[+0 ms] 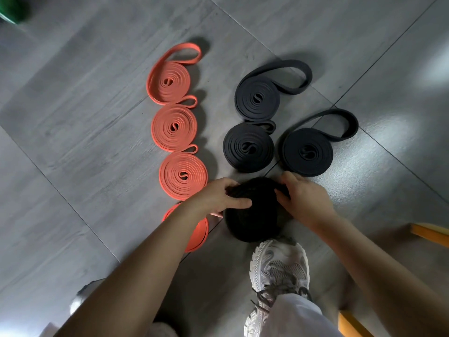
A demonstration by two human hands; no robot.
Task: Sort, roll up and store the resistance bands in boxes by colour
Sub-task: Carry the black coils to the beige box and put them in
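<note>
Downward, from head height, onto a grey tiled floor (85,117). In the far top left corner, a blurred green object (11,8), kind not clear. Left of centre, a column of orange resistance bands wound flat into spirals: top orange coil (170,83) trailing a long loose loop on its far side, second orange coil (174,127) directly below, then third orange coil (183,175), these two each with a small loop end poking out at upper right. Lower still, fourth orange coil (198,235), largely hidden beneath the left forearm.

Left hand (218,195) reaching in from bottom left, gripping the nearest black coil (255,220), fingers curled over its upper left rim and thumb laid across its face. That coil dark and blurred at centre, just beyond the toe of a white trainer (279,266).

Farther up, three more black coils lying flat: far black coil (257,99) with a wide loose loop, middle black coil (249,147) just below it, right black coil (307,152) beside that, also trailing a loop. Right hand (303,198) clasping the upper right rim of the nearest black coil, fingers bent round its edge.

At the right edge, yellow wooden pieces (430,234), cut off by the frame
</note>
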